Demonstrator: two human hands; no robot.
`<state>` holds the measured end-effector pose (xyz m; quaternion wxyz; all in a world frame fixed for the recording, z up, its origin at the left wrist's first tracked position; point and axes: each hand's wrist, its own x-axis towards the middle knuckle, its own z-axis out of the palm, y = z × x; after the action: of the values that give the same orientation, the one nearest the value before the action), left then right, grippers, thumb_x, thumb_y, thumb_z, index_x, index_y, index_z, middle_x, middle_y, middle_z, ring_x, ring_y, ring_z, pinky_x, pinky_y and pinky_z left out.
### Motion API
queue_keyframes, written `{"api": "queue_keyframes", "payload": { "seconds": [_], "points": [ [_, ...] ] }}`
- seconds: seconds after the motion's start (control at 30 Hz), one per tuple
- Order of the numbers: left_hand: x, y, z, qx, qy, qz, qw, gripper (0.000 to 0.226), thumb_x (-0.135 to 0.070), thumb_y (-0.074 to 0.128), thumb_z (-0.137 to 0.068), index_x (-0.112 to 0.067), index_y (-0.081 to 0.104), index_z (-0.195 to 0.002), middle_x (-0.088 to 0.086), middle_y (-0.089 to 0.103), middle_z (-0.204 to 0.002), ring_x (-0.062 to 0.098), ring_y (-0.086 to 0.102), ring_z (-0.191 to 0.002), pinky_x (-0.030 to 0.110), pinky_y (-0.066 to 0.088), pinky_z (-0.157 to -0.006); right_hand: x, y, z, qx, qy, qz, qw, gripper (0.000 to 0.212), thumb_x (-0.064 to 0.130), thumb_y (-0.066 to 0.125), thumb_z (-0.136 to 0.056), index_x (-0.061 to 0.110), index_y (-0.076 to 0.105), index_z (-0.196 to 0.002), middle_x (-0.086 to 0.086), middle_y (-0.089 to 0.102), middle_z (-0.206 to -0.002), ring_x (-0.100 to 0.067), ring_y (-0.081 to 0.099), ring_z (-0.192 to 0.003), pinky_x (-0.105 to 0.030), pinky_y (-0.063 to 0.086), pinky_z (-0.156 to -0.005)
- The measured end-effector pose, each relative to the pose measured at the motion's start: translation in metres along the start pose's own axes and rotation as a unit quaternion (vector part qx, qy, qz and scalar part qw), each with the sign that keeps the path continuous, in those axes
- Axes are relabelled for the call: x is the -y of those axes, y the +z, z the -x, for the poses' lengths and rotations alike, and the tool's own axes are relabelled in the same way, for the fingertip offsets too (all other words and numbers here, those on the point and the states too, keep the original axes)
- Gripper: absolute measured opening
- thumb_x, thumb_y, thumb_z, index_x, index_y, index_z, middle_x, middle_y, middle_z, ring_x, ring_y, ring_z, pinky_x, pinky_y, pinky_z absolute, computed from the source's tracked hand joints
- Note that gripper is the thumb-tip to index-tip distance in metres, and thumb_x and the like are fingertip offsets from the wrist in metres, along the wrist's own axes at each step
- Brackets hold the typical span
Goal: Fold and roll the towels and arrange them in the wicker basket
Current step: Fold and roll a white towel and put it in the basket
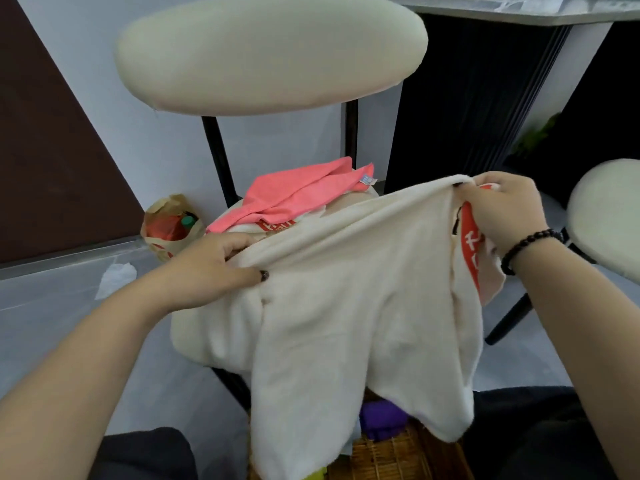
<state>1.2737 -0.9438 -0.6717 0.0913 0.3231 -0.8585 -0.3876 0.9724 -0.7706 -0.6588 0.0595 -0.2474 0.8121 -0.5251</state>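
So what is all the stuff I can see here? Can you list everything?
cream towel: one, cream with a red band, held up over the chair seat
pink towel: one, pink, on the chair seat behind it
wicker basket: one, brown, bottom centre
purple towel: one, purple, in the basket
chair: one, cream pads and black legs, straight ahead
paper bag: one, tan, on the floor left of the chair, a bottle inside
bracelet: one, black beads, on the right wrist
left hand: one, gripping the towel's left edge
right hand: one, gripping the towel's right corner
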Motion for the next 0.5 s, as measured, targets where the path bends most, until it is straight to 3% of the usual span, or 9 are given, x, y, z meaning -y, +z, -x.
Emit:
{"api": "queue_keyframes", "payload": {
  "seconds": [0.07,0.13,0.23,0.4,0.5],
  "points": [
    [0.013,-0.007,0.0,-0.018,-0.034,-0.023,0.999,0.008,-0.031,0.079,-0.077,-0.03,0.071,-0.08,-0.012,0.072,-0.084,0.01,0.067,-0.084,0.026,0.05,-0.073,-0.008,-0.004,-0.006,-0.023,0.023,-0.004,0.999,0.018,0.025,0.055,-0.088,0.023,0.065,-0.073,-0.005,0.065,-0.078,-0.022,0.063,-0.075,-0.03,0.052,-0.065],
    [0.025,-0.014,0.001,-0.034,-0.063,-0.045,0.996,0.018,-0.034,0.08,-0.072,-0.019,0.071,-0.078,-0.002,0.072,-0.078,0.015,0.066,-0.077,0.028,0.049,-0.07,-0.016,-0.006,-0.009,-0.032,0.046,0.0,0.998,0.015,0.025,0.054,-0.089,0.022,0.065,-0.079,-0.004,0.066,-0.082,-0.022,0.063,-0.08,-0.032,0.052,-0.069],
    [0.037,-0.019,0.001,-0.047,-0.107,0.035,0.993,0.023,-0.024,0.079,-0.076,-0.005,0.067,-0.083,0.0,0.068,-0.068,0.009,0.059,-0.063,0.023,0.047,-0.063,-0.024,-0.005,-0.006,-0.006,0.075,0.016,0.997,0.015,0.026,0.054,-0.09,0.019,0.067,-0.088,-0.007,0.068,-0.091,-0.023,0.063,-0.084,-0.032,0.051,-0.07],
    [0.041,-0.009,-0.003,-0.119,-0.121,0.192,0.966,0.011,-0.024,0.063,-0.092,-0.018,0.069,-0.086,-0.008,0.069,-0.072,0.008,0.062,-0.069,0.022,0.049,-0.062,-0.026,0.006,0.013,0.154,0.007,0.118,0.981,0.011,0.028,0.067,-0.085,0.02,0.067,-0.092,0.002,0.065,-0.091,-0.016,0.062,-0.087,-0.033,0.053,-0.078],
    [0.039,0.003,-0.006,-0.201,-0.115,0.248,0.941,0.013,-0.023,0.058,-0.096,-0.019,0.066,-0.087,-0.004,0.067,-0.078,0.012,0.058,-0.07,0.027,0.044,-0.06,-0.023,0.002,0.022,0.238,-0.007,0.123,0.963,0.019,0.027,0.072,-0.083,0.023,0.066,-0.101,0.004,0.065,-0.094,-0.013,0.065,-0.085,-0.027,0.054,-0.074]
  ]
}}
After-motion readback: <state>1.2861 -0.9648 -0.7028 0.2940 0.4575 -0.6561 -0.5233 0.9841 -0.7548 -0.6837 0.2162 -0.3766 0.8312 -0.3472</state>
